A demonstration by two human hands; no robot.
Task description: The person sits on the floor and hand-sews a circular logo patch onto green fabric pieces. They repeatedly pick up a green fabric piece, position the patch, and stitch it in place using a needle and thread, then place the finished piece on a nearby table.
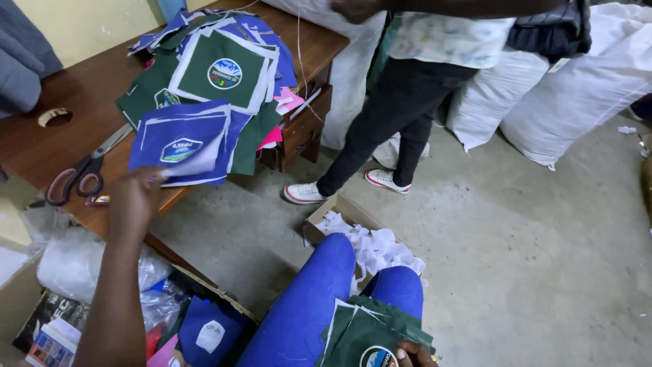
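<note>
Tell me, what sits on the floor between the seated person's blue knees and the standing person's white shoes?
In the head view, an open cardboard box of white paper scraps lies between the knees and the shoes.

This is a small sewing or garment workshop. A wooden work table (81, 88) with a drawer stands against a plain yellowish wall, and near its front edge lies a heap of cut fabric squares (210, 81), blue and green, each with a round badge. Scissors (85, 170) lie by the table's near edge. Large stuffed white sacks (570, 88) stand on the bare concrete floor (530, 258), a cardboard box of white fabric offcuts (370, 241) sits there too, and another person (407, 102) stands among them.
</note>
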